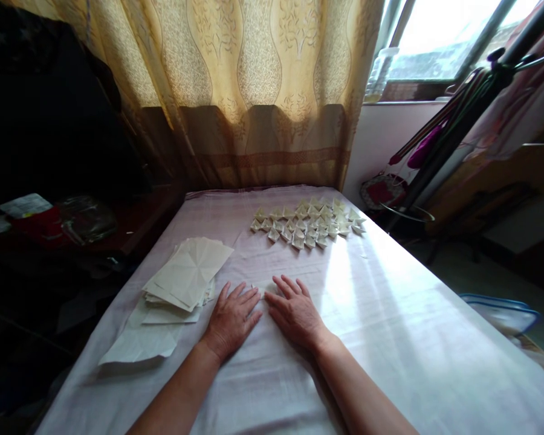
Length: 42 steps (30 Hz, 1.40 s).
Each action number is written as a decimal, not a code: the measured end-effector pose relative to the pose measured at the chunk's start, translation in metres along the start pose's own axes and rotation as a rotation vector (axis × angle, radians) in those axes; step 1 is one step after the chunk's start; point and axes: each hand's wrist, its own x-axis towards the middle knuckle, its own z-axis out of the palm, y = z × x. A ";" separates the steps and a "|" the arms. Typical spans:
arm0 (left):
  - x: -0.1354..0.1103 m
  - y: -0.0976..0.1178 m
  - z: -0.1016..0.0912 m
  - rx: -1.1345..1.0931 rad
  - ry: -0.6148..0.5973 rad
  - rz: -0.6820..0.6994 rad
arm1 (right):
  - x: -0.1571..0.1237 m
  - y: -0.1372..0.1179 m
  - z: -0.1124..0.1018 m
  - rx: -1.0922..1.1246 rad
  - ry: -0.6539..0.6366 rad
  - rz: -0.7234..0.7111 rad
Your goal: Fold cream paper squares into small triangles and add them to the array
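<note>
My left hand (231,320) lies flat on the sheet with its fingers spread. My right hand (297,311) is flat too, its fingers stretched forward and leaning inward. Between my fingertips a small piece of white paper (263,286) shows in part. My fingers cover the rest of it, so its shape cannot be made out. To the left of my left hand is a stack of creased cream paper sheets (190,272), with a longer loose sheet (138,343) under it. Farther off, toward the right, stand rows of several small folded paper boats (298,238).
The surface is covered with a pale sheet (390,338). A patterned yellow curtain (258,72) hangs along its far edge. At the right stand a dark pole rack (453,121) and a blue-rimmed clear container (501,314). Dark furniture with a red item (40,226) lies left.
</note>
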 end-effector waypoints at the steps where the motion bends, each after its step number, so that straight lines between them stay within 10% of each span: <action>1: 0.000 0.000 0.000 0.002 -0.001 -0.008 | 0.000 -0.003 0.000 0.005 0.011 -0.037; 24: 0.020 -0.009 -0.013 0.075 -0.031 0.089 | 0.036 -0.001 -0.014 -0.100 0.045 -0.070; 42: 0.038 -0.023 -0.001 -0.111 0.035 -0.181 | 0.046 0.011 0.009 0.120 0.134 -0.061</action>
